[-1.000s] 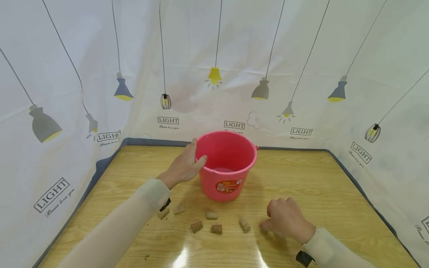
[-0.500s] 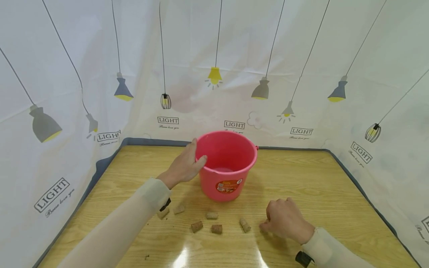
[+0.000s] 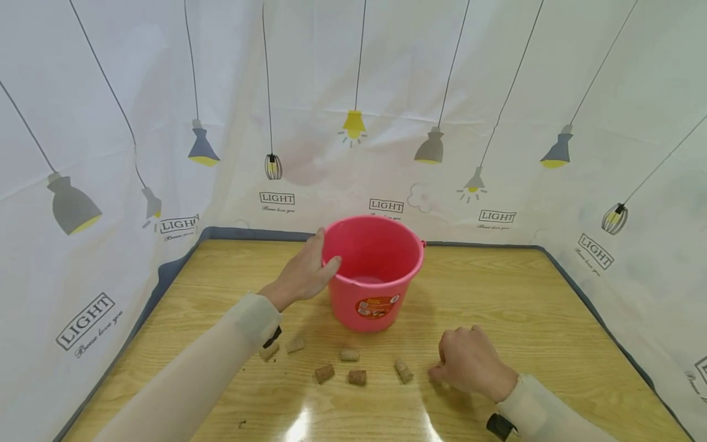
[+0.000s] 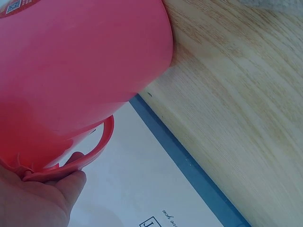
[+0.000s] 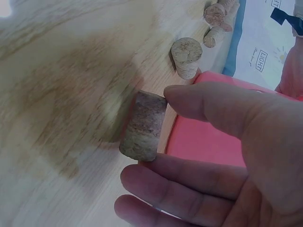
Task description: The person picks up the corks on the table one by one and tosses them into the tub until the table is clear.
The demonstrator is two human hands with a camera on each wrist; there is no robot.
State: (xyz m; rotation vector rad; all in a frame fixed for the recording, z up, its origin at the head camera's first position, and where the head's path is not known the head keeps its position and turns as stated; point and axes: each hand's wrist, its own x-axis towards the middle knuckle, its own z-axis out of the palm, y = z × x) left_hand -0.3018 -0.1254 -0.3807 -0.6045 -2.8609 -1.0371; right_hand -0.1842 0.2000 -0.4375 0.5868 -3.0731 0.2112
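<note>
A pink bucket (image 3: pixel 371 307) stands upright near the middle of the table. My left hand (image 3: pixel 304 270) grips its left rim, thumb inside. In the left wrist view, fingers (image 4: pixel 71 184) of that hand pass beneath the bucket's handle (image 4: pixel 105 137). To the right front, my right hand (image 3: pixel 475 362) is low over the table. It pinches a cork (image 5: pixel 143 126) between thumb and forefinger; the head view hides that cork behind the hand. Just left of it lies another cork (image 3: pixel 404 371). More corks lie in front of the bucket, including a dark one (image 3: pixel 357 377) and a pale one (image 3: pixel 349 355).
The wood-grain table (image 3: pixel 513 288) is bordered by a blue edge strip and a white printed curtain (image 3: pixel 331 73) at the back and sides. Two pale corks, one of them a cork (image 3: pixel 295 344) near the left sleeve, lie beside the left forearm. Small dark crumbs dot the wood.
</note>
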